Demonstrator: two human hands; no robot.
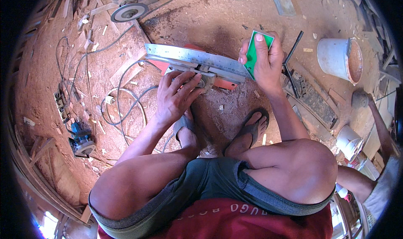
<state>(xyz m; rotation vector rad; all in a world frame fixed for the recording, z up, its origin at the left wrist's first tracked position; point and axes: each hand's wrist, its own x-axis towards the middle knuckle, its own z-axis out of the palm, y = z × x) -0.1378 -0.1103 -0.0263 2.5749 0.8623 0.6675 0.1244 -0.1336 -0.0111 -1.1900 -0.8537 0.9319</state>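
Note:
My right hand (267,63) is closed around the green handle (253,50) of a try square, thumb along its face. The square's steel ruled blade (184,54) reaches left from the handle, lying along the far side of a red and grey metal tool (208,80). My left hand (178,90) is closed over the near side of that tool, fingers bent across its grey metal part. Parts of the tool's red body show beyond the blade and at its right end; its underside is hidden. Both hands are above the ground between my knees and sandalled feet.
An angle grinder (129,12) lies far left, a blue power tool (80,140) and power strip (60,105) at left among cables. At right are a black bar (292,65), wood offcuts, a white bucket (333,58) and another person's arm (381,121).

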